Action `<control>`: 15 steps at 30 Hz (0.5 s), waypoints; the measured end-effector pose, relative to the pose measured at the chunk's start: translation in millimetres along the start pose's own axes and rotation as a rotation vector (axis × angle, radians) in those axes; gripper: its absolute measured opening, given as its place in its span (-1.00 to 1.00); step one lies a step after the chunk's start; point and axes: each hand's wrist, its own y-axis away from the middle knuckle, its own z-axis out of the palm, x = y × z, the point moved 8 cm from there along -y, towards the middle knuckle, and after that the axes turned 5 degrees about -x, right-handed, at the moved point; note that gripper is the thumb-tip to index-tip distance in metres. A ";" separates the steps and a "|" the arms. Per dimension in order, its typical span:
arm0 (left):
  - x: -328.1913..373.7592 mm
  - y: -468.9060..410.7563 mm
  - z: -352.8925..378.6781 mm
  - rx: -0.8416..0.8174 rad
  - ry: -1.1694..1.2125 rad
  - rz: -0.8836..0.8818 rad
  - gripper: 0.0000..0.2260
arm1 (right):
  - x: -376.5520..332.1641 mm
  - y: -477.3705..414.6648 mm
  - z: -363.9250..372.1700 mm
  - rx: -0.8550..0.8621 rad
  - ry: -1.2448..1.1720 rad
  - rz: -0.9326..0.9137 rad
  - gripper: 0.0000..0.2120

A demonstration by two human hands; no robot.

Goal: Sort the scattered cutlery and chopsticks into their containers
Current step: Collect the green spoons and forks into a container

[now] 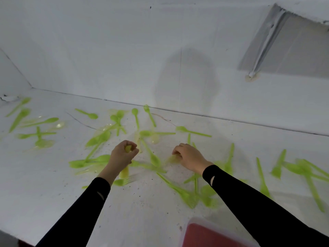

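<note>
cut off at bottom edge – red container [210, 236], shape unclear | mostly hidden inside left hand [123, 155]: yellow-green piece [128, 148], kind unclear | blurred under right hand [188, 156]: green piece [171, 158] – pinch or touch unclear | smeared at far right: cutlery [302, 170]

Bare worktop [142, 207] lies open near, between the left sleeve [80, 211] and the right sleeve [258, 202], and out to the near left. Green cutlery [154, 159] litters the middle band from left to right, crossed in heaps at the right. The wall [106, 59] closes the far side. A red container [201, 232] blocks the near right edge.
</note>
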 end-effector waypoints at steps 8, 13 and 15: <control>21.2 9.1 36.1 -0.142 0.206 0.056 -0.76 | -6.9 13.6 -31.2 0.043 -0.177 -0.096 -0.71; 45.8 27.3 77.9 -0.309 0.344 0.096 -0.70 | -39.4 25.6 -48.7 0.100 -0.308 -0.156 -0.77; 49.1 35.7 88.9 -0.330 0.359 0.103 -0.66 | -43.6 32.6 -54.7 0.147 -0.444 -0.138 -0.79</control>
